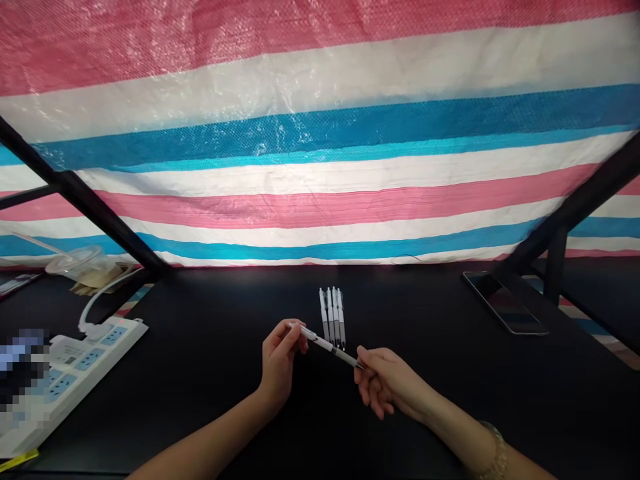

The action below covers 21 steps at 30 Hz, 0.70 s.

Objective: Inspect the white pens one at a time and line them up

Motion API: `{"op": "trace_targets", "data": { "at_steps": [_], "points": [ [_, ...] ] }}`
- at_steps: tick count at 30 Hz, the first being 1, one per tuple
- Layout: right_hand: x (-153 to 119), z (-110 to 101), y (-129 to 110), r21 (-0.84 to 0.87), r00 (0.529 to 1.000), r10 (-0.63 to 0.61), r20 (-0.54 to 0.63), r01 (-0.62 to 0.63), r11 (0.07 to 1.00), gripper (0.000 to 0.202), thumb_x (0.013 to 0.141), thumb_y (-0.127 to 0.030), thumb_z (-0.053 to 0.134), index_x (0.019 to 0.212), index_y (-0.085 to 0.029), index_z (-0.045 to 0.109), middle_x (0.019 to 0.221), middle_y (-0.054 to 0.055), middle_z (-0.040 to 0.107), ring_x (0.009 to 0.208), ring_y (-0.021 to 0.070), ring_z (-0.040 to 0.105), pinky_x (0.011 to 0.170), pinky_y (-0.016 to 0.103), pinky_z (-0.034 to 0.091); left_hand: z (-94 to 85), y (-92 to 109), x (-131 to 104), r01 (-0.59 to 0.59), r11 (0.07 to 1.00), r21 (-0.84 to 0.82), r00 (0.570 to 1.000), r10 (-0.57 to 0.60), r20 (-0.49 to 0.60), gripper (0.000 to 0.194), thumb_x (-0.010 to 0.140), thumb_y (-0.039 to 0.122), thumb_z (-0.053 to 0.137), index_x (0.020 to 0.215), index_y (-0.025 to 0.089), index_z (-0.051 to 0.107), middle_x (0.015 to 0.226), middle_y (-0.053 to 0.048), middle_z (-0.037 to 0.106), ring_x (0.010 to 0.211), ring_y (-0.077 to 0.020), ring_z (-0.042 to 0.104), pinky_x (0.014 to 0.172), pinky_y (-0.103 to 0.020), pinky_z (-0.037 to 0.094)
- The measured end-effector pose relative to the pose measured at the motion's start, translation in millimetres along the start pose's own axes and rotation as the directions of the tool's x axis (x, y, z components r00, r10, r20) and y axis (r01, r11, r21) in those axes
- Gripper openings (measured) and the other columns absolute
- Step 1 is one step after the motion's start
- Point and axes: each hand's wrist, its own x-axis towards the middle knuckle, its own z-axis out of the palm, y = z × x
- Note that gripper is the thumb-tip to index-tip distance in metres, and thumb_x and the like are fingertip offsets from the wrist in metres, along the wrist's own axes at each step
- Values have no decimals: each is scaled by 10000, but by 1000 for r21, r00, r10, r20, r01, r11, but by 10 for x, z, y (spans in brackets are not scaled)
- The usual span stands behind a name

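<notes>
A white pen with a grey grip (327, 345) is held slanted between my two hands above the black table (210, 347). My left hand (281, 360) pinches its upper end between thumb and fingers. The lower, tip end is between the thumb and fingers of my right hand (383, 379), whose other fingers are loosely curled. Just beyond the held pen, several similar white and grey pens (333, 315) lie side by side on the table, their tips toward me.
A phone (504, 303) lies at the right. At the left are a white power strip (90, 360) with a plugged-in cable, a clear plastic cup (75, 260) and a partly pixelated area. Black metal bars (100, 213) and a striped plastic sheet (320, 160) stand behind.
</notes>
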Motion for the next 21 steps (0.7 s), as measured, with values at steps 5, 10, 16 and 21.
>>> {"op": "trace_targets", "data": {
  "at_steps": [5,10,16,21],
  "points": [
    [-3,-4,17,30,999,-35,-11,35,999,443,764,-595,598,851,-175,485,661,-14,616,382,85,558,301,135,284,-5,-15,-12,-7,1000,-15,1000,7,-23,162,797,319,663,783,158,666,619,19,540,566,-104,469,528,-211,382],
    [10,18,47,51,1000,-25,5,25,998,443,768,-591,602,751,-178,442,594,-14,592,381,78,541,327,139,272,-8,-33,-34,10,1000,-12,1000,-10,-25,166,801,320,660,778,156,663,603,15,545,557,-105,460,530,-212,378],
    [24,37,48,235,998,-42,-43,51,971,404,732,-498,712,789,-149,517,628,-16,569,411,36,482,386,150,265,-7,-28,-29,47,999,-25,999,-47,-24,161,790,315,670,784,154,669,595,10,546,565,-114,470,527,-218,390],
    [-16,28,-18,289,992,-117,-44,125,949,372,681,-346,792,938,-134,627,792,33,625,630,92,585,555,193,436,-31,-8,17,47,998,-29,998,-49,-47,173,791,317,670,788,143,673,613,4,542,577,-114,474,523,-217,394]
  ]
}}
